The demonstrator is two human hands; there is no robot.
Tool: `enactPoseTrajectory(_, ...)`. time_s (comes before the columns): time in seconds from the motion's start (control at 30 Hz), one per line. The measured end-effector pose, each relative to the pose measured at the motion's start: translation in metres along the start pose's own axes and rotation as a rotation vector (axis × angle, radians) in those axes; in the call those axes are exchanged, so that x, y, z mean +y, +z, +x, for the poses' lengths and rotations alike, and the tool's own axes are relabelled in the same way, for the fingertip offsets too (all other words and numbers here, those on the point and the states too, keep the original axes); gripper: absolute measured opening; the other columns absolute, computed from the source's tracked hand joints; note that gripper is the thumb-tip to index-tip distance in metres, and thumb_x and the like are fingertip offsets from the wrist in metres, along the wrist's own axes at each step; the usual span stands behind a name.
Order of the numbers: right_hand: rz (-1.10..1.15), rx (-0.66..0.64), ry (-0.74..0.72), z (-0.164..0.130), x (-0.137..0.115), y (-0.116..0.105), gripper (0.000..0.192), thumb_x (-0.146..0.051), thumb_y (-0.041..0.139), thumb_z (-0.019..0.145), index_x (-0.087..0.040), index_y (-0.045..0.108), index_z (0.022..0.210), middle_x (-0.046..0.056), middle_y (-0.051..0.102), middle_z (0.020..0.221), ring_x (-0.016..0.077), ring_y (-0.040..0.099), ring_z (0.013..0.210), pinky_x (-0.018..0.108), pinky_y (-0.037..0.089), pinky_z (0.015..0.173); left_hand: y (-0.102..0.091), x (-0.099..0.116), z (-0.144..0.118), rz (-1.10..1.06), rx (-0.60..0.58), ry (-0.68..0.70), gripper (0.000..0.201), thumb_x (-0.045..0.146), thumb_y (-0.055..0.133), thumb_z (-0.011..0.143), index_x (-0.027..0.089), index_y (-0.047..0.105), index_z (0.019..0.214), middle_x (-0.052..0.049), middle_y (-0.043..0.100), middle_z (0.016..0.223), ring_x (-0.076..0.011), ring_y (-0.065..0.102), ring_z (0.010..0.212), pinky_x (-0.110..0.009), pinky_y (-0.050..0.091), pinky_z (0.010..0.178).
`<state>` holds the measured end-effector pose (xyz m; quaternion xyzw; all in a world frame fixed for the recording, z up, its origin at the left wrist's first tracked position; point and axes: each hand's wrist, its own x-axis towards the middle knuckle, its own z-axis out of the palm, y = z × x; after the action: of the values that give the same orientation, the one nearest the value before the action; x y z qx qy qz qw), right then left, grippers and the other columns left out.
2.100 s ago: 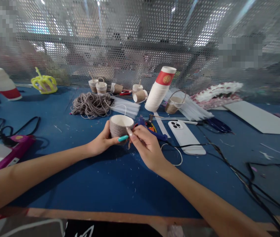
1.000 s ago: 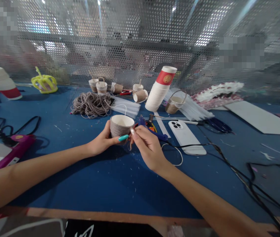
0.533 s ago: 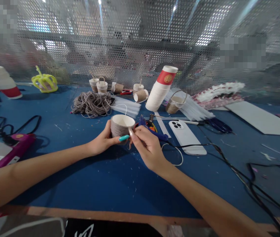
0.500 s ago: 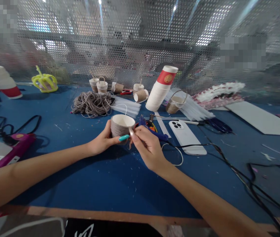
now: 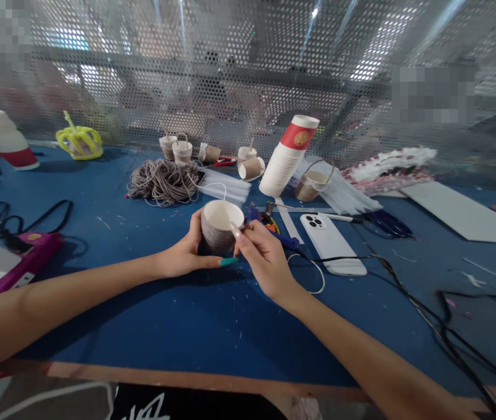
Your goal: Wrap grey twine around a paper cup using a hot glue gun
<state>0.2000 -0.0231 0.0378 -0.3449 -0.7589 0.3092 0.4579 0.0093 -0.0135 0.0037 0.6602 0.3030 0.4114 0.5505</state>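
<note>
A paper cup (image 5: 219,233) wound with grey cord stands nearly upright above the blue table, its white inside facing me. My left hand (image 5: 189,248) is wrapped round the cup's left side, with the thumb across its lower front. At the right rim, the fingers of my right hand (image 5: 265,251) are pinched together on the cup's edge. Whether cord lies between those fingertips I cannot make out. Behind the cup lies a heap of grey cord (image 5: 163,184). A blue-handled tool (image 5: 285,238), partly hidden, rests just behind my right hand.
A tall stack of paper cups (image 5: 280,169) leans behind, near a small basket (image 5: 313,184) and clear glue sticks (image 5: 344,195). A white phone (image 5: 331,245) and black cables (image 5: 405,286) lie at right. A purple device (image 5: 33,256) sits at left. Mesh (image 5: 230,76) closes the back.
The cup has turned and shifted slightly right in my hands. My left thumb has slid lower on its front. My right fingers stay at the rim.
</note>
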Motion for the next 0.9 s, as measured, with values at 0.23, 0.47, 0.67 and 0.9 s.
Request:
enactPoseTrajectory(0.23,-0.015,-0.029,-0.008,-0.0002,0.0011,-0.001,0.039,-0.035,0.051,0.098,-0.019,0.058,0.063,0.0,0.047,0.074,0.0129,0.051,0.07,0.031,0.041,0.068,-0.0016,-0.003,-0.0006,0.028,-0.03,0.045,0.11,0.027,0.076,0.076,0.029,-0.005,0.151,-0.018,0.012,0.16,-0.0394,0.009,0.153,-0.065,0.009,0.123)
enactPoseTrajectory(0.47,-0.013,-0.056,-0.001,0.0008,-0.0011,-0.0031,0.039,-0.037,0.052,0.097,-0.019,0.055,0.062,0.0,0.047,0.075,0.0137,0.05,0.071,0.032,0.041,0.069,-0.0017,-0.0049,0.0,0.05,-0.023,0.064,0.11,0.029,0.075,0.077,0.028,-0.007,0.15,-0.02,0.015,0.158,-0.0411,0.012,0.151,-0.066,0.011,0.122)
enactPoseTrajectory(0.67,-0.007,-0.049,-0.009,0.0005,-0.0021,-0.0024,0.039,-0.038,0.05,0.097,-0.019,0.056,0.063,0.0,0.045,0.075,0.0133,0.049,0.071,0.032,0.042,0.07,-0.001,-0.0063,-0.0015,0.149,0.002,0.115,0.11,0.033,0.075,0.078,0.027,-0.008,0.151,-0.02,0.011,0.158,-0.0415,0.009,0.152,-0.064,0.009,0.124)
enactPoseTrajectory(0.9,-0.007,-0.001,0.034,-0.0024,0.0004,-0.0005,0.029,-0.039,0.064,0.088,-0.019,0.063,0.068,0.002,0.052,0.081,0.015,0.055,0.076,0.036,0.047,0.076,0.0009,-0.0049,-0.0028,0.205,0.04,0.179,0.108,0.033,0.075,0.078,0.025,-0.003,0.152,-0.02,0.01,0.16,-0.0398,0.008,0.153,-0.061,0.008,0.125)
